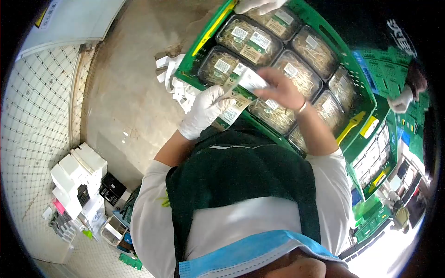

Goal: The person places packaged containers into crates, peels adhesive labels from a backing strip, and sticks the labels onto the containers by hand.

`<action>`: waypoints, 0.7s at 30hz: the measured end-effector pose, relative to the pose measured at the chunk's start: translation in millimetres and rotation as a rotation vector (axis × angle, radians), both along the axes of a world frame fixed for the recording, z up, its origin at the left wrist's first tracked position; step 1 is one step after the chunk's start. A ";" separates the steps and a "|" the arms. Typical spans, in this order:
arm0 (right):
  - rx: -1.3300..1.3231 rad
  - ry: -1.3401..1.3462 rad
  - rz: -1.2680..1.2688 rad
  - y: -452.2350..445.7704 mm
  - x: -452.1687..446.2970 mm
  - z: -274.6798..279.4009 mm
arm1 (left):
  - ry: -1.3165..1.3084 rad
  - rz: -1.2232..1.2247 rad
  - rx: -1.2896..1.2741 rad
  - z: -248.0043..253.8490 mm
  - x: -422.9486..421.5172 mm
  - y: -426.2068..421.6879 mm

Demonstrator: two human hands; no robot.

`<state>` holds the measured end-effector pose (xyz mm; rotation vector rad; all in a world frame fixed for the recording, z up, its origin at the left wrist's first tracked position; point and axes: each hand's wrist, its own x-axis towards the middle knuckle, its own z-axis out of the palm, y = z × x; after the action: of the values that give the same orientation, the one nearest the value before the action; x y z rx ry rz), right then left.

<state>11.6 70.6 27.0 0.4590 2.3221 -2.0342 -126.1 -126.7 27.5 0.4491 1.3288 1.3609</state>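
My left hand (206, 111), in a white glove, is closed on a strip of printed labels (236, 109) with green, tan and white parts. My right hand (283, 88) is bare and blurred at the strip's upper right end. Its thumb and fingers lie around the label's edge, but whether they pinch it is unclear. Below both hands a green crate (366, 88) holds several clear-lidded packs of pale, thin strands that look like sprouts (303, 76). White labels show on the packs, and some, like the upper left pack (250, 39), also bear a green-and-tan label.
Another person's gloved hand (259, 5) rests at the crate's far edge. A second gloved hand (401, 102) is at the right, near stacked green crates (394, 69). White paper strips (178, 83) hang beside the crate. White boxes (79, 176) stand lower left on the floor.
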 end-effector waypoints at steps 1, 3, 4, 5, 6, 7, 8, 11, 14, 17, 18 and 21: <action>0.174 -0.075 -0.091 -12.9 9.3 14.4 | 0.209 -0.193 -0.036 -4.6 -2.5 1.8; 0.227 -0.058 -0.133 -23.5 25.9 16.0 | 0.369 -0.135 0.079 9.2 19.8 19.8; 0.246 -0.098 -0.121 -27.5 33.4 17.5 | 0.260 -0.038 0.096 12.6 33.0 29.9; 0.216 -0.010 -0.219 -37.1 40.6 16.8 | 0.154 0.060 0.118 16.0 46.2 39.9; 0.219 -0.018 -0.297 -41.1 46.9 24.3 | 0.287 0.034 0.076 14.7 51.0 44.1; 0.275 0.030 -0.337 -37.1 55.8 24.3 | 0.373 -0.041 -0.089 16.3 55.6 47.3; 0.331 0.080 -0.374 -30.5 65.9 22.4 | 0.408 -0.201 -0.232 20.1 59.3 50.7; 0.818 -0.001 -0.567 53.9 88.4 4.6 | 0.314 -0.190 -0.101 17.1 83.9 57.3; 1.269 -0.251 -0.563 159.7 105.6 -48.4 | -0.018 -0.114 -0.161 16.1 85.4 51.4; 1.290 -0.643 -0.422 184.9 95.9 -100.5 | 0.079 -0.076 -0.175 3.4 79.9 39.0; 1.339 -0.706 -0.412 181.1 96.4 -111.2 | 0.085 -0.050 -0.172 3.6 81.2 35.8; 1.530 -0.576 -0.640 154.8 105.8 -97.2 | 0.013 -0.020 -0.133 4.3 91.1 32.4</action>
<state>117.4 225.4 -70.1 1.5779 2.8902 0.3880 -35.0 -94.3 31.8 0.3805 1.4118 1.2468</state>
